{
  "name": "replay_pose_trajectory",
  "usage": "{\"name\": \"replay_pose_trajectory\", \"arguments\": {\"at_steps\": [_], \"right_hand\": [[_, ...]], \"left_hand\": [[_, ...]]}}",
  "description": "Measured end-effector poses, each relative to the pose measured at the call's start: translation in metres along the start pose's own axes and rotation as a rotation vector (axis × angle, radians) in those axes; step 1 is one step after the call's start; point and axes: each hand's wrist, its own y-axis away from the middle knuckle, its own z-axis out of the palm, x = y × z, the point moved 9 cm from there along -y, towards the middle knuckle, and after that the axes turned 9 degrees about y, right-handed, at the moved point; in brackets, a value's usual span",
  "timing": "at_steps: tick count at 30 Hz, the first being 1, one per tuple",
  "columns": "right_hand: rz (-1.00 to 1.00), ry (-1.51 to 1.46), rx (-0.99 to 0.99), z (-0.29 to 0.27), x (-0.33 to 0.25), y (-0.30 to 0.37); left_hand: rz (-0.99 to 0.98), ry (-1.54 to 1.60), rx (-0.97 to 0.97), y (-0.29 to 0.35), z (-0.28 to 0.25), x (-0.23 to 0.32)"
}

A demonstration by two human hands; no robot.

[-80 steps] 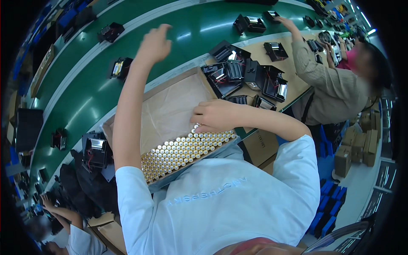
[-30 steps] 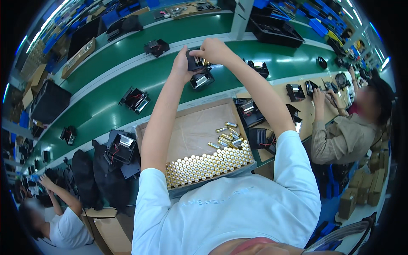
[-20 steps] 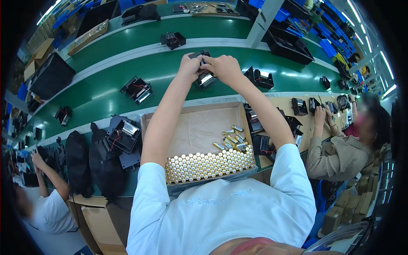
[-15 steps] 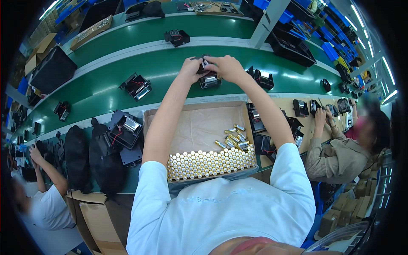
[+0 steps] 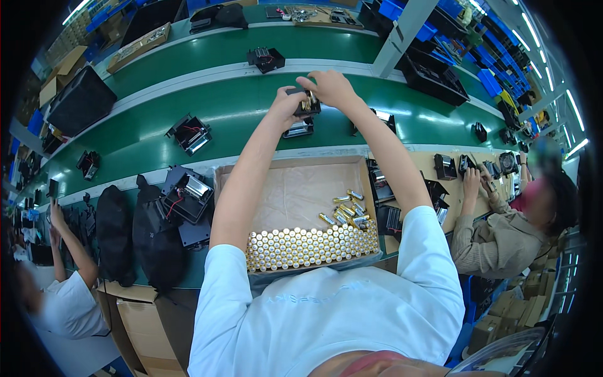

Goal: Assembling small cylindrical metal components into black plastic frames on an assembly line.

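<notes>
My left hand [image 5: 289, 105] is closed on a black plastic battery case [image 5: 310, 109], held above the green belt, with gold-coloured batteries showing inside it. Just above and to the right of the case, my right hand [image 5: 331, 89] has its fingers bent but apart, with nothing visible in them. Below my hands, a black housing with a silvery cylinder [image 5: 298, 129] sits on the belt. Between my forearms lies a shallow cardboard box [image 5: 289, 188]. It holds rows of upright batteries [image 5: 301, 248], and several loose ones [image 5: 345, 210] lie at its right side.
The green belt [image 5: 239, 116] carries more black housings, one to the left [image 5: 190, 134]. Black bags [image 5: 154, 232] and another housing [image 5: 188, 195] lie left of the box. Co-workers sit at the right [image 5: 502, 232] and left [image 5: 69, 301]. A grey post [image 5: 402, 41] stands beyond the belt.
The belt's housings have shifted left. My left hand has raised the battery case off the housing below, and my right hand has moved up and away from it.
</notes>
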Motion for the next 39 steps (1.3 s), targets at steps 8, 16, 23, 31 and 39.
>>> {"name": "replay_pose_trajectory", "arguments": {"at_steps": [8,16,23,31,39], "right_hand": [[0.299,-0.475,-0.385,0.053,0.019,0.024],[0.11,-0.438,-0.265,0.01,-0.011,0.064],[-0.303,0.288,-0.611,-0.007,-0.038,0.194],[-0.498,0.246,-0.543,0.027,-0.055,0.234],[-0.019,-0.389,-0.06,-0.031,-0.004,0.157]], "left_hand": [[0.164,-0.113,0.031,0.028,0.002,0.016],[0.299,-0.679,0.123,0.027,-0.026,0.057],[0.715,-1.866,0.325,0.045,0.043,0.074],[1.006,-1.527,-0.636,0.03,0.099,-0.011],[0.236,-1.178,-0.435,0.005,0.064,-0.011]]}}
